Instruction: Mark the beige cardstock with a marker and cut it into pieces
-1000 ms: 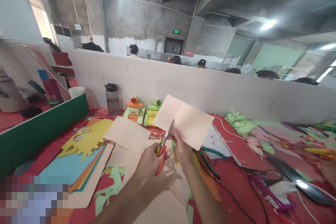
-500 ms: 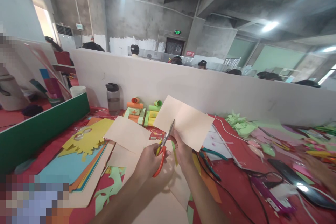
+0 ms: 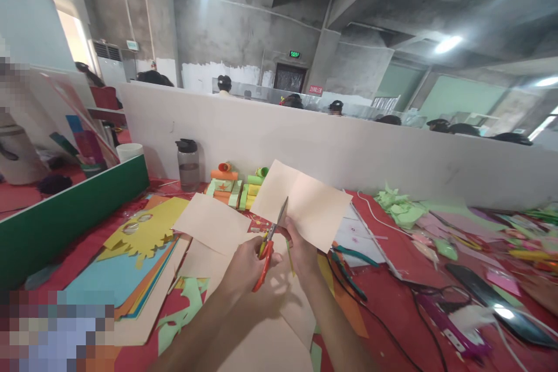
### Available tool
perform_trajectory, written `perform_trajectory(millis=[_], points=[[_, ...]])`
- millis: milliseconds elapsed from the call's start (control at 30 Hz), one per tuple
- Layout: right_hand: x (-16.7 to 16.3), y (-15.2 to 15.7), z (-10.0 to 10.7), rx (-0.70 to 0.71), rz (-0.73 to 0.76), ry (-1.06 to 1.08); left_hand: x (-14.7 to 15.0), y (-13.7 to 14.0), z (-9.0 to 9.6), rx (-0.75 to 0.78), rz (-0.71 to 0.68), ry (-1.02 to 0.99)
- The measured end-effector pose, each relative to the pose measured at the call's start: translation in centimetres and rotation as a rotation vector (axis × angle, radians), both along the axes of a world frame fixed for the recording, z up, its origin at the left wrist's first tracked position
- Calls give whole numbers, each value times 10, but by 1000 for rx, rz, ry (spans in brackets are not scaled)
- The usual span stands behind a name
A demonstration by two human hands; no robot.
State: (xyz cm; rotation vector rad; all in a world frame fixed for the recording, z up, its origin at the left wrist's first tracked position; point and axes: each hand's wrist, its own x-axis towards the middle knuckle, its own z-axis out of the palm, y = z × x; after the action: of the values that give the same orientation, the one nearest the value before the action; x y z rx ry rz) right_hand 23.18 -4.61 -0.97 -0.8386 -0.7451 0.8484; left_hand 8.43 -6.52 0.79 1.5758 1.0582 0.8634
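Note:
My left hand (image 3: pixel 248 264) grips a pair of scissors (image 3: pixel 265 261) with red and yellow handles, its blades pointing up and away from me. Pinched in my right hand (image 3: pixel 300 247) is a creased cream paper sheet (image 3: pixel 320 203), raised above the table. The blade tips overlap the sheet near its crease; whether they are cutting into it I cannot tell. Beneath both hands lie more cream sheets (image 3: pixel 261 331). Left of them rests another cream sheet (image 3: pixel 213 218), beside green paper scraps (image 3: pixel 185 308).
Blue-handled pliers (image 3: pixel 351 270) and black cables lie right of my hands. Farther right are a phone (image 3: pixel 501 305) and a purple power strip (image 3: pixel 455 331). A bottle (image 3: pixel 188 165) and rolled-paper models (image 3: pixel 224 186) stand before a white partition (image 3: pixel 305 128). Coloured sheets (image 3: pixel 104 279) are stacked left.
The paper sheet and my right hand have shifted slightly left and down. The scissors have turned a little and their blades look closer together. Another person's hand at the right edge has drawn back.

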Motion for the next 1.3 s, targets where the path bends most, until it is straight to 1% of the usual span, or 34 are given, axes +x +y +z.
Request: perform_trajectory(millis=[133,233,400,567,700,933,1133,1300], points=[[-2,-1,1,-25,-2,-9,0,2,-1,19,36,33],[-2,-1,2,-20,12,-1,-1,2,-1,21,25,26],[0,0,-1,-15,38,15,-1,-1,3,2,4,-44],[1,2,-5,-56,16,33,0,-2,7,-24,17,-21],[-1,2,-3,-24,5,18,-1,-1,3,-14,12,-11],[-2,-3,2,-41,48,6,-1,1,-4,17,-20,-59],[-4,-4,2,-136,28,2,-2,7,-6,45,4,7],[-5,-4,2,-158,21,-5,-3,10,-7,62,23,13]])
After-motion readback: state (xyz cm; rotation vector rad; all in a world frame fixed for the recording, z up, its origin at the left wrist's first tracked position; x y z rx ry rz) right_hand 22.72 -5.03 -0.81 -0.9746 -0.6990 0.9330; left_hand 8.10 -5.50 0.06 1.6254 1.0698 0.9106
